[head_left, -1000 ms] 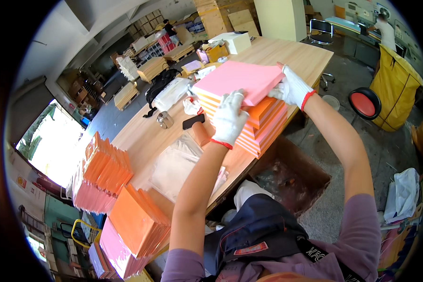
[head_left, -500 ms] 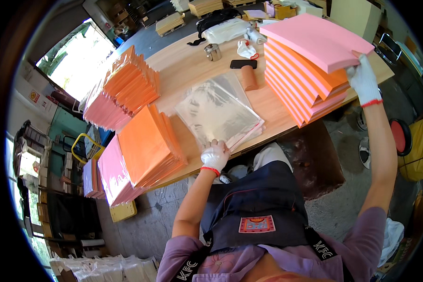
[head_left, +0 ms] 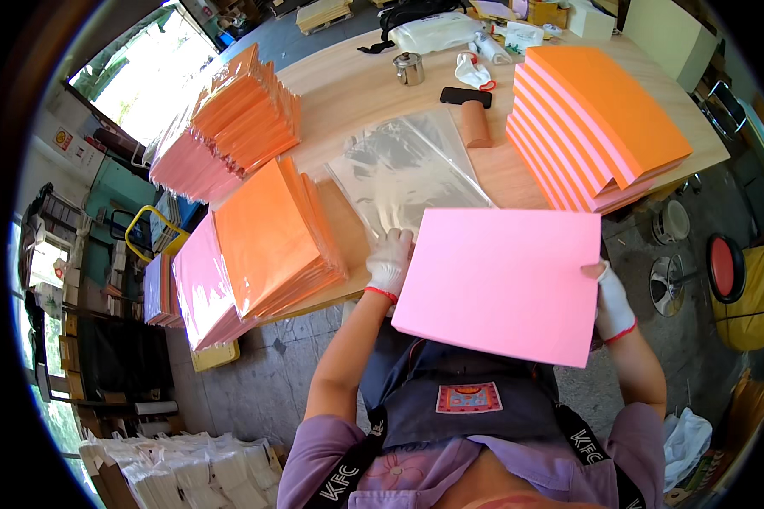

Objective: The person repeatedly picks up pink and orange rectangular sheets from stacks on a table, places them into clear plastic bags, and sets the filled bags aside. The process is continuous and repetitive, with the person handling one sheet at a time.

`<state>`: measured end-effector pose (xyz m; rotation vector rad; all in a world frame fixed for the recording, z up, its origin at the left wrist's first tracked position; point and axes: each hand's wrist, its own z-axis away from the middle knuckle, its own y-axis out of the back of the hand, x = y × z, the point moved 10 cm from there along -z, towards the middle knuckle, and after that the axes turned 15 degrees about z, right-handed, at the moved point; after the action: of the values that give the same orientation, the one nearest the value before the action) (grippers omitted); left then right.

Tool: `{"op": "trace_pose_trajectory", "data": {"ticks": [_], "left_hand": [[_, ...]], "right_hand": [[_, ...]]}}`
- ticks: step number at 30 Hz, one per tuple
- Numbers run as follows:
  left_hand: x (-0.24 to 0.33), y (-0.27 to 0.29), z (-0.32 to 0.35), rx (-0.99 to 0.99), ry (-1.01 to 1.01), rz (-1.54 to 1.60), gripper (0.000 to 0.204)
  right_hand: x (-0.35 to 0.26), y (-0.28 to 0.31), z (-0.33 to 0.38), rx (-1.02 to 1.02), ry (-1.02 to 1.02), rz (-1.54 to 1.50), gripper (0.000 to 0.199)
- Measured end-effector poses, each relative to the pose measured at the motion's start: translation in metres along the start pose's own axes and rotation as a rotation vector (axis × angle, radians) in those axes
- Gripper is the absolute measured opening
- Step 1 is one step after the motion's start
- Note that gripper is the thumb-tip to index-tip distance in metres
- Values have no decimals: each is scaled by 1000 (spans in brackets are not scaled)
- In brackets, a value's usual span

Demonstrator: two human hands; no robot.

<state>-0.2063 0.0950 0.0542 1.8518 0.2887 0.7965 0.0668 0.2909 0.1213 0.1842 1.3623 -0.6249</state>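
Observation:
My right hand (head_left: 613,305), in a white glove with bare fingertips, grips the right edge of a thick pink paper stack (head_left: 501,284). The stack is held tilted over my lap, at the table's near edge. My left hand (head_left: 390,261), gloved the same way, has its fingers bent on the near edge of the top clear plastic bag (head_left: 399,182) in a flat pile. The pink stack's left side comes close to this hand and covers the bags' near right corner. Alternating orange and pink paper stacks form a tall pile (head_left: 603,110) at the right, orange on top.
Plastic-wrapped orange packs (head_left: 267,242) and pink packs (head_left: 204,280) stand at the left, with more wrapped packs (head_left: 246,110) behind. Beyond the bags lie a brown cylinder (head_left: 475,125), a black phone (head_left: 465,97) and a metal cup (head_left: 408,69). A red-topped stool (head_left: 724,269) stands at the right.
My right hand has brought the pink stack off the tall pile, leftward and toward me, leaving orange on top. My left hand stays at the bags' near edge, its fingers now more bent.

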Motion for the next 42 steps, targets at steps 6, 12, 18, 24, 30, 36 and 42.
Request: {"op": "trace_pose_trajectory", "data": {"ticks": [6,12,18,24,30,36,42], "left_hand": [[-31,15,9,95,105,402,21],[-25,25,24,235,2,308,25],[-22,40,15,234,113,336,27],[-7,56,6,327,-44,315,35],[-14,56,8,307,43,360,43],[30,59,21,319,-194,353,43],[-8,-4,72,730,138,1412,70]], "right_hand": [[68,4,-6,-12,-161,-130,49],[74,16,-15,129,-130,-181,42],[106,21,-28,149,-122,-342,35],[125,-1,-27,127,-88,-436,19],[134,2,-32,135,-60,-435,17],[123,-16,-35,173,-34,-382,18],[127,-34,-38,113,-34,-434,19]]}}
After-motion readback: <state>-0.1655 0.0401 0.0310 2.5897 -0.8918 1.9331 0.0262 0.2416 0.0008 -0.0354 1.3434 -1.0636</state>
